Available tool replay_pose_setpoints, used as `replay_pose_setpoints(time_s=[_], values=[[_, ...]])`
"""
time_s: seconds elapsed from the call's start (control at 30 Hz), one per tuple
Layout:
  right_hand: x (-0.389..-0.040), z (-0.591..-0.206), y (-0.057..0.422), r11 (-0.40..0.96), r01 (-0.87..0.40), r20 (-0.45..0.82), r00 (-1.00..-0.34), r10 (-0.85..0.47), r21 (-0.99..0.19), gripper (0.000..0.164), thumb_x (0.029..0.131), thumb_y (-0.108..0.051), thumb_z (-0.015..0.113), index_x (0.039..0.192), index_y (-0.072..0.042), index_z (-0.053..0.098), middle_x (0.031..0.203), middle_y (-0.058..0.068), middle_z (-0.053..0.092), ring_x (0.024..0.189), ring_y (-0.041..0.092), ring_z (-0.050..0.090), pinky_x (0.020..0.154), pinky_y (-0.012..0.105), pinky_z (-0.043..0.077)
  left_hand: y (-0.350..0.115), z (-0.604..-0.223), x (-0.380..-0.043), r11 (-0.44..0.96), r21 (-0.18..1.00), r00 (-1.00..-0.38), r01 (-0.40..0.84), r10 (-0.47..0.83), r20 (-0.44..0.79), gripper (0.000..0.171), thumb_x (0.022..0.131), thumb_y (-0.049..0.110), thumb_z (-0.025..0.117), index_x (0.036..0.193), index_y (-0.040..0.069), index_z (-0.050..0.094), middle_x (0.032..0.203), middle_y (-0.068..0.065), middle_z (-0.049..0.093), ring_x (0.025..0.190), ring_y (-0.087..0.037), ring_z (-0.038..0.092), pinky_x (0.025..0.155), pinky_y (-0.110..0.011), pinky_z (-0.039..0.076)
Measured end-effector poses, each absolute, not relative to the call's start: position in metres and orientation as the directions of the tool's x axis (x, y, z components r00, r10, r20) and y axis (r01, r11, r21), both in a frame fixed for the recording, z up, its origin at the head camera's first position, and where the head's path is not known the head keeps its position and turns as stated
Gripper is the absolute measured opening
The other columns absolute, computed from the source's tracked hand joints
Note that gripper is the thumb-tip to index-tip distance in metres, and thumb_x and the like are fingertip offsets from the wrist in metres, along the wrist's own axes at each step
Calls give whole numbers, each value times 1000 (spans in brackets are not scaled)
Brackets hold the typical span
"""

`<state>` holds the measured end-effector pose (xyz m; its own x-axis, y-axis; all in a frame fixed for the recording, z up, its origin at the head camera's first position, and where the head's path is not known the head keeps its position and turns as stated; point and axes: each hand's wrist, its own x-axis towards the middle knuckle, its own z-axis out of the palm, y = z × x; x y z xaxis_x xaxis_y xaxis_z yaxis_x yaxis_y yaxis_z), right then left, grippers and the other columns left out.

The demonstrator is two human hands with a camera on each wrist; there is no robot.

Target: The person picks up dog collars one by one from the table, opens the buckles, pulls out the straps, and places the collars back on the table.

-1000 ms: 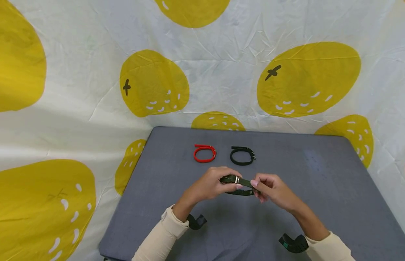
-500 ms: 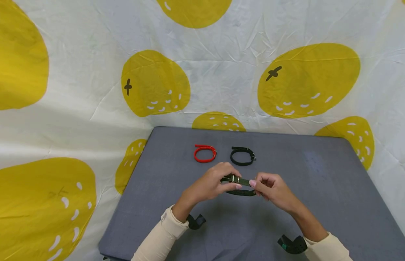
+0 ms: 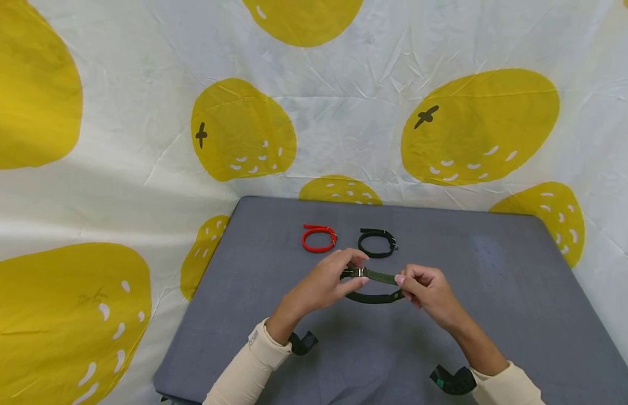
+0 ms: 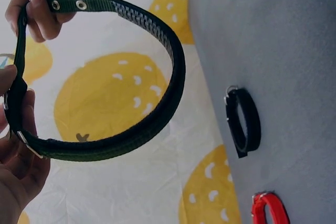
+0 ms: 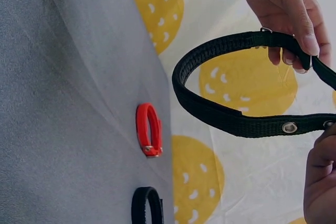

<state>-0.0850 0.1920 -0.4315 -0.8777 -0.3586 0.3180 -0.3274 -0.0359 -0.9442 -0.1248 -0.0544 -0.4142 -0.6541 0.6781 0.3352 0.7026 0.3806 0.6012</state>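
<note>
A dark green collar [image 3: 375, 298] with a padded lining is held up over the table as a loop. My left hand [image 3: 321, 288] holds it at the metal buckle [image 3: 361, 273], thumb on one side and fingers on the other. My right hand [image 3: 430, 295] pinches the strap's free end between thumb and fingers. Metal eyelets [image 5: 289, 127] line the strap close to the right hand. Between the two hands the strap runs nearly straight, while the padded part [image 4: 157, 116] bows out in a wide curve. The tip of the strap is hidden by the right fingers.
A red collar [image 5: 142, 129] and a black collar [image 4: 253, 124] lie curled on the grey table [image 3: 456, 242], beyond the hands. Behind the table hangs a white cloth [image 3: 344, 135] printed with yellow fruit. Each wrist wears a dark camera mount [image 3: 453, 380].
The left fingers have lifted and spread a little at the buckle. My right hand has shifted slightly right with the strap end, and a longer stretch of strap shows between the hands.
</note>
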Motion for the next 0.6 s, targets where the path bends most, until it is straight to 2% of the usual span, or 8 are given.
replay_pose_setpoints(time_s=[0.1, 0.23, 0.37, 0.6], values=[[-86, -433, 193, -79, -337, 343, -879, -330, -938, 34, 94, 7, 47, 63, -5, 42, 57, 7, 40, 42, 19, 30, 37, 30, 30, -56, -416, -127, 397, 589, -665, 704, 661, 348, 33, 91, 27, 64, 120, 16, 52, 107, 7, 57, 98, -3, 53, 85, -19, 45], [-86, -434, 196, -123, -328, 349, -899, -263, -937, 35, 94, 8, 46, 61, -4, 40, 56, 7, 40, 43, 19, 29, 36, 32, 27, -58, -417, -130, 396, 531, -635, 750, 658, 406, 20, 92, 26, 63, 109, 17, 57, 103, 10, 58, 92, -1, 52, 83, -18, 44], [-85, -433, 200, -151, -289, 315, -929, -193, -945, 37, 96, 4, 47, 61, -4, 39, 55, 6, 40, 43, 19, 30, 37, 33, 26, -58, -419, -131, 357, 541, -626, 761, 624, 468, 12, 89, 23, 67, 98, 18, 61, 95, 10, 59, 86, 0, 52, 77, -16, 45], [-85, -432, 204, -340, -307, 357, -930, -92, -889, 33, 100, -3, 42, 67, -4, 45, 61, 5, 46, 46, 18, 30, 44, 32, 23, -57, -421, -131, 388, 592, -699, 707, 512, 499, 22, 79, 28, 78, 87, 17, 61, 84, 10, 59, 79, 1, 55, 71, -14, 47]])
